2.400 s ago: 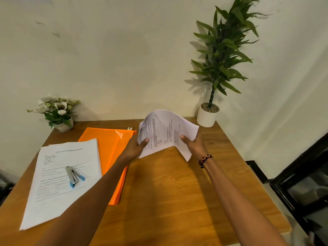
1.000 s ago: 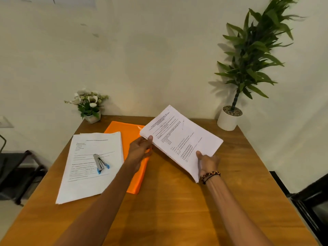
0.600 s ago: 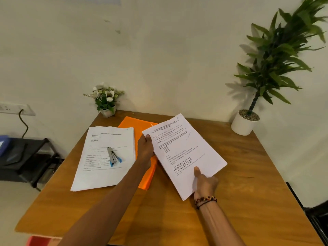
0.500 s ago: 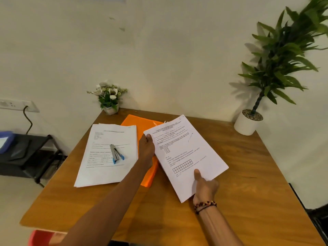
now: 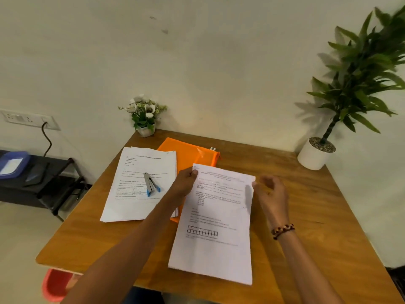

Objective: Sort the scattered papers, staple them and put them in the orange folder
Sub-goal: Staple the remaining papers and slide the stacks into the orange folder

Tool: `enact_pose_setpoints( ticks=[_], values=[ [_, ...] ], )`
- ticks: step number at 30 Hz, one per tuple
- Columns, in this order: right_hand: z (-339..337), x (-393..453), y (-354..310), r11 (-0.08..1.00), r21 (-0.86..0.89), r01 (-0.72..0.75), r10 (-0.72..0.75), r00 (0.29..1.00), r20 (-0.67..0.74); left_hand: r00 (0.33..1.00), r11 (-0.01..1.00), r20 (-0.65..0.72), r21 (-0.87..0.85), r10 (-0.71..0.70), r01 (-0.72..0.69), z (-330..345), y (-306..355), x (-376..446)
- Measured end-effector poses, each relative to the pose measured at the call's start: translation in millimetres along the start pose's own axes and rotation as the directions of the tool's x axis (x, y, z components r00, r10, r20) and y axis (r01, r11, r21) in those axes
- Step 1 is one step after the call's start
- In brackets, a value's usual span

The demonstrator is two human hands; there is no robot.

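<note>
White printed sheets, gathered into one stack of papers (image 5: 215,218), lay flat on the tabletop (image 5: 306,216) toward its near edge, squared up but seemingly not yet stapled. The left hand (image 5: 186,182) pinched the stack's far left corner between thumb and fingers. The right hand (image 5: 271,195) hovered just beside the far right corner with its fingers loosely curled; it was blurred, so whether it touched the paper cannot be told, but it seemed to hold nothing.

Under the stack's left side lay the orange folder (image 5: 189,154), flat and apparently closed, running back toward the far edge. Left of it sat a second pile of papers (image 5: 140,189), reaching close to the left edge, with the stapler (image 5: 150,184) resting on top of it.

By my judgement the sorting looked done, or nearly so: two neat piles and nothing loose. Stapling was still left, as was filling the folder.

A small flower pot (image 5: 144,119) stood at the far left corner and a potted plant (image 5: 317,152) at the far right corner, both well apart from the work. The right half of the tabletop gave open room. The stapler was within the left hand's reach, though the folder would need freeing from beneath the stack.
</note>
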State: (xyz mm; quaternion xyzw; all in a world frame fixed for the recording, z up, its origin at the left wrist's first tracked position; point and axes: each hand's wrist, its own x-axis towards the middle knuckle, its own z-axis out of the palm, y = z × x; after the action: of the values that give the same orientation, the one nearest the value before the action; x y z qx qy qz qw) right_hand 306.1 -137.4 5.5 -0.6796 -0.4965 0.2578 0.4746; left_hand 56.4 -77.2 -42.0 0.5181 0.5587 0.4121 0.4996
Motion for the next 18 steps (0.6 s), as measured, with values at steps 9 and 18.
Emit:
enact_pose_setpoints(
  ticks=[9, 18],
  values=[
    [102, 45, -57, 0.733, -0.424, 0.532, -0.184, 0.755, 0.629, 0.991, 0.973, 0.051, 0.189, 0.126, -0.133, 23, -1, -13],
    [132, 38, -56, 0.797, -0.195, 0.571, -0.289, 0.645, 0.707, 0.999, 0.978, -0.045, 0.209, 0.025, -0.015, -3, -18, -32]
  ],
)
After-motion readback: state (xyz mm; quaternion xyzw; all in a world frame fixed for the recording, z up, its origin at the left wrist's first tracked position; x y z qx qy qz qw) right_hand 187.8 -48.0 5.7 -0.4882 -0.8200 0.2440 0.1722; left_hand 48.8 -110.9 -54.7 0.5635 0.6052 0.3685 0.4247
